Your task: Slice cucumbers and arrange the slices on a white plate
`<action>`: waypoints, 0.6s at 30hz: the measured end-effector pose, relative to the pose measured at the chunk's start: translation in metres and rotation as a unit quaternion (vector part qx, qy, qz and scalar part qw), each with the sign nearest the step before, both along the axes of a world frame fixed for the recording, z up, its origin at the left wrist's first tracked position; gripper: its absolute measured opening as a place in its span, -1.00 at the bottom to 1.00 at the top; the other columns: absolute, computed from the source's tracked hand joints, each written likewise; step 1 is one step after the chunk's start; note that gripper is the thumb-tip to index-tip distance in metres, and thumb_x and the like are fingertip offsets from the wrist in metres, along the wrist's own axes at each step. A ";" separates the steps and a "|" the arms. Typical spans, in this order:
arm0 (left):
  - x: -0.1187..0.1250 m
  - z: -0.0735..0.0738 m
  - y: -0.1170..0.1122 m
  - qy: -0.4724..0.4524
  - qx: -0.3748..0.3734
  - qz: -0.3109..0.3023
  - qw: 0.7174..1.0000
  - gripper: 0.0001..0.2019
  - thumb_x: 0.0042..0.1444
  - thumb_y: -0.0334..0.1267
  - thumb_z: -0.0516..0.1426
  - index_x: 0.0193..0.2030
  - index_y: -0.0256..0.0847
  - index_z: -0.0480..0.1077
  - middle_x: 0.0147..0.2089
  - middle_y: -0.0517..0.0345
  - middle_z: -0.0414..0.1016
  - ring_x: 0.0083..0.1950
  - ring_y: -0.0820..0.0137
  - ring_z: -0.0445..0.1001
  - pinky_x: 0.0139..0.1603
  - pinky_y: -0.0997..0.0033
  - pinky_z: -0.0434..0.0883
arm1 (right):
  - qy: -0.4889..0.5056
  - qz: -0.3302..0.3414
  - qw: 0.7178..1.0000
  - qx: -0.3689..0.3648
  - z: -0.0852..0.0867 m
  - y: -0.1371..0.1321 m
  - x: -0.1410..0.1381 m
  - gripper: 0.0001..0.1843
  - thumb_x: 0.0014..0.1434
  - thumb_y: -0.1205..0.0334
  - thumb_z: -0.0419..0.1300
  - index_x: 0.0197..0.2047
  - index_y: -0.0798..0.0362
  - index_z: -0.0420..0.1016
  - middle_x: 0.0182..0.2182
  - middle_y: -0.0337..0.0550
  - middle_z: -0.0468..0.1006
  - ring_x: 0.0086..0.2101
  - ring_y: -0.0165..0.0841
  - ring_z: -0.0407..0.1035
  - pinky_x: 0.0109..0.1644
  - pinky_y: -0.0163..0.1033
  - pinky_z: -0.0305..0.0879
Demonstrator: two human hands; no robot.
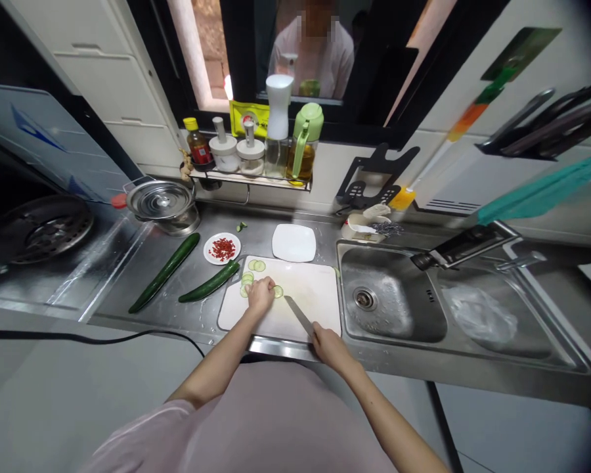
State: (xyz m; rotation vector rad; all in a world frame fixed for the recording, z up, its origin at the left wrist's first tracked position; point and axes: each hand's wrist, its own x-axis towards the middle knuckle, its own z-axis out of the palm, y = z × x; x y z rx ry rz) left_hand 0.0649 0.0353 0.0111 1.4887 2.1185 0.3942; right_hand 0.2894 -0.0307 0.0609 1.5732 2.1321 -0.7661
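Note:
My right hand (328,343) grips the handle of a kitchen knife (299,314), its blade pointing up and left over the white cutting board (320,295). With fingers curled together, my left hand (261,294) holds the edge of a round cucumber slice (278,292), just left of the blade tip. Behind and beside that hand lie several more pale green cucumber slices (257,265) on the board. A cut cucumber (209,282) rests against the board's left side. Farther left lies a whole cucumber (167,269).
Chopped red pieces fill a small white plate (207,251); a white square plate (293,242) stands behind the board. To the right is a steel sink (394,295) with a faucet (463,246). A lidded steel pot (162,203) stands back left, below a condiment shelf (256,179).

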 end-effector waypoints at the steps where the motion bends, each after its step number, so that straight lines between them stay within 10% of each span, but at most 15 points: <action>1: -0.002 0.000 -0.003 -0.008 0.006 0.012 1.000 -0.83 0.04 -0.41 0.09 -0.27 -0.09 0.44 -0.26 0.18 0.54 -0.07 0.28 0.39 -0.03 0.27 0.08 | 0.003 -0.003 1.000 0.000 -0.001 0.001 0.000 -0.78 0.32 0.25 -0.11 -0.03 0.05 0.26 -0.26 0.01 0.55 -0.25 -0.28 0.44 -0.34 -0.30 -0.02; 18: -0.065 -0.003 -0.049 -0.005 0.041 0.200 0.979 -0.85 0.06 -0.31 0.10 -0.23 -0.11 0.46 -0.28 0.17 0.56 -0.12 0.29 0.45 -0.01 0.23 0.10 | 0.018 0.003 1.000 0.002 -0.004 0.009 -0.004 -0.78 0.33 0.25 -0.12 -0.06 0.07 0.28 -0.26 0.00 0.56 -0.25 -0.30 0.43 -0.34 -0.30 -0.06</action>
